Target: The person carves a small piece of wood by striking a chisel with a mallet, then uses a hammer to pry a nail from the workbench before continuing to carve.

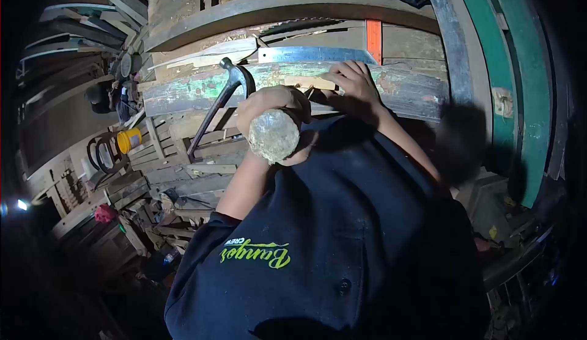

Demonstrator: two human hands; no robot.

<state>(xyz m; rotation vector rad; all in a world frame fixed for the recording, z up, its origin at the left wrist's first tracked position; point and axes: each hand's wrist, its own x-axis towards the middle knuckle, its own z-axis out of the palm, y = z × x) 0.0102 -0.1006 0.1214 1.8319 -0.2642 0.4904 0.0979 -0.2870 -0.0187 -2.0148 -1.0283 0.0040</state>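
Landmark: paint-flecked beam [422,89]. Left hand [276,99] above its near edge, fingers closed round 1 thick, round-ended tool [274,136], pale face up. Right hand [358,86] on the beam, fingers curled by 1 pale wood piece [312,83]; cannot tell whether it grips anything. 1 claw hammer [215,107] left of both hands, head on the beam, handle angled nearer. 1 metal strip [315,55] along the beam's far side, 1 orange bar [373,41] at its right end.

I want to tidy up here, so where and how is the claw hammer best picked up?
Probably by the handle's lower half, from above and the left: the slim shaft slants that way, away from the left hand, while the hammer head lies close beside that hand.
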